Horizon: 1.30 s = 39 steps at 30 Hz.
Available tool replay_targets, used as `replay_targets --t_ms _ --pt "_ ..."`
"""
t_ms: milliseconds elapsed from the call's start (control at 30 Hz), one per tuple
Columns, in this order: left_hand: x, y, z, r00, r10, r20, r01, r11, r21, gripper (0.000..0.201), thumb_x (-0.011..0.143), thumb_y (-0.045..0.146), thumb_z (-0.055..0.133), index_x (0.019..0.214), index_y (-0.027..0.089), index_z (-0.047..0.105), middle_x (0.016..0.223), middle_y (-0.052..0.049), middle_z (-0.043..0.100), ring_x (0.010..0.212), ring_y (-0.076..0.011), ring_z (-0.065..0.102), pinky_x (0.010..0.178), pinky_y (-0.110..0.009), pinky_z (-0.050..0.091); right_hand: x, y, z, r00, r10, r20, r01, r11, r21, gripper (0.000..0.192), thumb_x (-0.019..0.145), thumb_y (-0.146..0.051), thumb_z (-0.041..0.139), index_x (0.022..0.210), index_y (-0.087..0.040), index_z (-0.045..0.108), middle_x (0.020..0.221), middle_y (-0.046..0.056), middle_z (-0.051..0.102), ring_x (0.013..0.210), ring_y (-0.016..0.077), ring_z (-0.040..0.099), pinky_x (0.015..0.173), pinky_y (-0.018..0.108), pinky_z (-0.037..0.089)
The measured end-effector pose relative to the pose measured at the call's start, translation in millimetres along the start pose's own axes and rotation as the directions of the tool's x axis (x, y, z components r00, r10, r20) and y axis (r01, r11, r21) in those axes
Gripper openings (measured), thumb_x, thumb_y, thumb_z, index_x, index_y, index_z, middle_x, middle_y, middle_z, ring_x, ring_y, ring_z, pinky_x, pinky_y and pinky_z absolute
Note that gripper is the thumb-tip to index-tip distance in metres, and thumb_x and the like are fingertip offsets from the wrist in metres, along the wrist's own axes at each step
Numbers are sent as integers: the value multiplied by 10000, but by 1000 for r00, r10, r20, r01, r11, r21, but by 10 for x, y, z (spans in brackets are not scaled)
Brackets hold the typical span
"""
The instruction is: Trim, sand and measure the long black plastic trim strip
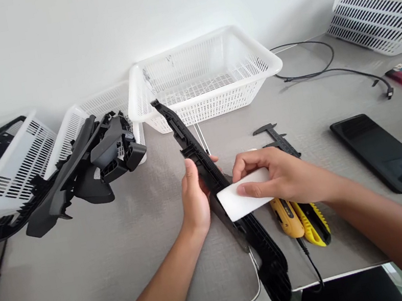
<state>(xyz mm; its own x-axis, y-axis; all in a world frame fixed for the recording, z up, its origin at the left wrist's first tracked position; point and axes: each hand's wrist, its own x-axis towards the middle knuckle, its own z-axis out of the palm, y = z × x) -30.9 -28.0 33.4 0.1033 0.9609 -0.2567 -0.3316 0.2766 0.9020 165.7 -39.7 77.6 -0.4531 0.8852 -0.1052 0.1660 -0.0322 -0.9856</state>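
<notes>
From where I stand, the left hand has its fingers wrapped around a long black plastic trim strip, thumb on one side, fingertips showing beyond the other. The strip hangs slantwise over the surface, its lower end past the front edge; gripping it near mid-length probably keeps so long a piece balanced. The right hand has its fingers clamped on a flat white block, thumb on the face, leaving the block's far end free across the strip. Whether the two touch, I can't tell. The yellow corded tool, utility knife and caliper lie close by the right hand, presumably for easy reach, while the white basket stands behind, against the wall.
</notes>
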Motion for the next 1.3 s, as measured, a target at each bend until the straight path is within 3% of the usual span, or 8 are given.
replay_targets --t_ms 100,333,500,800,900,1067,1200,1300 --pt "-40 -16 1 999 31 11 -32 990 134 658 952 837 602 867 201 747 762 -41 697 754 -213 667 697 -312 516 7 6 0 995 -20 -98 20 1000 2 265 924 -429 847 864 -217 700 798 7 714 704 162 616 640 279 461" --pt "-68 32 21 992 95 -84 -74 971 227 575 893 706 798 660 216 607 678 4 572 676 -175 498 618 -300 418 1 4 -72 997 -14 -75 14 1000 -4 325 899 -488 871 864 -216 696 763 0 702 649 146 583 582 269 434" --pt "-48 35 18 993 93 -78 -77 980 181 591 930 714 750 664 216 574 718 3 572 719 -174 508 653 -294 445 16 -2 -96 954 -102 -283 72 991 -114 332 894 -497 868 833 -216 702 772 8 693 679 157 594 608 277 455" --pt "-56 10 9 986 75 -148 -52 986 157 528 978 619 751 674 209 612 751 -4 607 760 -187 547 703 -304 466 10 26 -56 966 -18 -258 6 999 -50 442 843 -582 909 809 -221 657 703 -1 664 618 149 556 523 260 407" --pt "-51 4 6 980 91 -175 -59 982 182 540 969 622 761 666 209 589 720 9 559 724 -173 510 688 -293 452 8 44 -47 988 20 -153 -21 1000 -2 482 836 -615 906 797 -229 620 651 -18 621 568 135 516 477 249 363" --pt "-48 15 19 988 101 -120 -74 976 205 546 983 661 715 700 205 615 771 -10 614 764 -184 549 708 -288 466 11 42 -25 952 -52 -303 37 998 -56 451 856 -570 902 796 -227 615 691 -11 622 604 136 524 513 256 383" --pt "-46 17 15 983 122 -134 -88 968 235 569 956 703 724 696 213 598 743 1 562 733 -175 498 682 -288 441 6 33 -10 992 -26 -127 24 1000 -18 425 870 -532 899 799 -228 609 666 -24 606 571 129 505 504 260 376" --pt "-43 10 11 985 119 -121 -89 970 225 601 935 739 724 685 219 557 727 8 532 713 -168 470 680 -291 436 5 33 -5 980 -60 -192 54 998 -38 356 894 -506 877 888 -226 658 782 8 682 659 155 583 575 275 444"
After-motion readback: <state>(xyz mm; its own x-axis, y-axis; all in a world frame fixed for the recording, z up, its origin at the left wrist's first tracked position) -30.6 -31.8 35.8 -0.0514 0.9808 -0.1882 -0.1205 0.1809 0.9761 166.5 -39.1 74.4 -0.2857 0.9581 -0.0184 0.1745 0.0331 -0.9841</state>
